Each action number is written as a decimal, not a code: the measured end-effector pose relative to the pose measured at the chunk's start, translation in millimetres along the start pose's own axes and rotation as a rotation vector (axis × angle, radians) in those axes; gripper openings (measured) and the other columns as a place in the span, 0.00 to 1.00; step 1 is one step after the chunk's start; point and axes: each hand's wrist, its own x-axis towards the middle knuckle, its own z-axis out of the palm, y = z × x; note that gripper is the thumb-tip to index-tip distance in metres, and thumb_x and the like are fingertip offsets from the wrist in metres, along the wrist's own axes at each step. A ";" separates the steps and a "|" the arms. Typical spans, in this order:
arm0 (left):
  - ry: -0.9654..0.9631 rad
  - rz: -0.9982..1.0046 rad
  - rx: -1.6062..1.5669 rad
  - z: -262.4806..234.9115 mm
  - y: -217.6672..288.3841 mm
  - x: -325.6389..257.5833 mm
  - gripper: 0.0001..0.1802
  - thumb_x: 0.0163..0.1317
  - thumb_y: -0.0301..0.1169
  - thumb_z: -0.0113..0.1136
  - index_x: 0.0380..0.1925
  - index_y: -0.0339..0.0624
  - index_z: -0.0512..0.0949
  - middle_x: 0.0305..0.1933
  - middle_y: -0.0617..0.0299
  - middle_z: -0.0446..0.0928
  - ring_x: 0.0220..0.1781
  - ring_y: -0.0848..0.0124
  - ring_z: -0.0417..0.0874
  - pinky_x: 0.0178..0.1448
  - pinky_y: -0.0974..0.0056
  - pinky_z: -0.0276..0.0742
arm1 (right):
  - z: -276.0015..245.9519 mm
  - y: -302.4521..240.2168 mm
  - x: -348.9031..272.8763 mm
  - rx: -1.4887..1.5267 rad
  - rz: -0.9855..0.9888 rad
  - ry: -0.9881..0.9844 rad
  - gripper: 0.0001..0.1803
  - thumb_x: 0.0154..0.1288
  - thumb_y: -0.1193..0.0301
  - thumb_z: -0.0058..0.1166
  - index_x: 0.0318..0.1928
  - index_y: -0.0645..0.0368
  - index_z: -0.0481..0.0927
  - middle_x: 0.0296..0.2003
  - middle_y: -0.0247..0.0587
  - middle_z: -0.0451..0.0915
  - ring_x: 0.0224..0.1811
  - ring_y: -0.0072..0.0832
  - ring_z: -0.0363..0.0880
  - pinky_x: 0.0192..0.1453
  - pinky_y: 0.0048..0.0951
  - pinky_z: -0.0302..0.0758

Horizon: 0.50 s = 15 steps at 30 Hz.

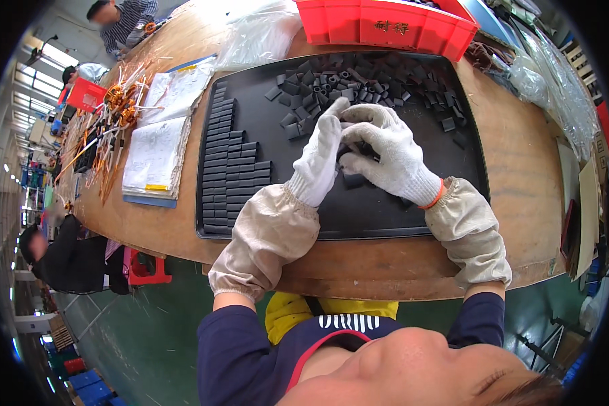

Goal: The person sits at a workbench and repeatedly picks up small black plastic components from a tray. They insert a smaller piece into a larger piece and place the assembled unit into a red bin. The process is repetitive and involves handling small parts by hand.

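Both my hands wear white knitted gloves and meet over a black tray (413, 229). My left hand (321, 152) stands on edge, its visible fingers stretched out and touching the right hand's fingertips; its palm is hidden. My right hand (389, 149) has its fingers and thumb curled in, with dark short tube pieces showing between them; how many cannot be seen. Below its thumb a black tube piece (353, 181) rests on the tray. Beyond my hands lies a loose heap of black tube pieces (331, 81). To the left, stepped rows of black tube pieces (230, 176) lie side by side.
A red bin (386, 30) stands behind the tray, beside clear plastic bags (257, 34). Paper sheets (157, 155) and wired copper coils (118, 101) lie left on the wooden table (521, 162). Other people are at the far left; a red stool (149, 268) stands below.
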 end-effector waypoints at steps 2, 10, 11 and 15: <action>-0.101 -0.133 -0.136 0.3 15.8 -7.6 0.42 0.77 0.63 0.39 0.71 0.37 0.66 0.57 0.56 0.79 0.51 0.74 0.79 0.48 0.69 0.78 | -2.9 1.3 1.1 0.115 0.046 -0.001 0.13 0.52 0.75 0.70 0.41 0.56 0.86 0.55 0.46 0.81 0.60 0.42 0.78 0.64 0.40 0.74; -0.096 -0.199 -0.002 -18.2 18.8 -12.0 0.25 0.73 0.45 0.61 0.61 0.39 0.75 0.43 0.63 0.82 0.33 0.81 0.74 0.32 0.73 0.70 | -7.9 17.5 6.0 0.032 0.027 0.113 0.09 0.58 0.78 0.65 0.40 0.56 0.87 0.52 0.45 0.81 0.57 0.39 0.80 0.60 0.36 0.77; -0.088 -0.214 -0.018 -18.5 17.5 -10.9 0.25 0.73 0.45 0.62 0.60 0.39 0.75 0.43 0.63 0.82 0.33 0.81 0.74 0.33 0.73 0.70 | -10.1 18.6 6.5 0.074 0.009 0.102 0.09 0.57 0.77 0.66 0.41 0.55 0.87 0.51 0.45 0.82 0.57 0.41 0.80 0.60 0.38 0.77; -0.038 -0.262 -0.098 -14.5 23.5 -9.1 0.23 0.72 0.42 0.63 0.58 0.39 0.77 0.42 0.64 0.81 0.34 0.81 0.74 0.32 0.75 0.69 | -26.8 35.9 12.4 0.198 -0.002 0.186 0.13 0.60 0.71 0.66 0.47 0.51 0.87 0.51 0.43 0.83 0.56 0.42 0.81 0.61 0.41 0.77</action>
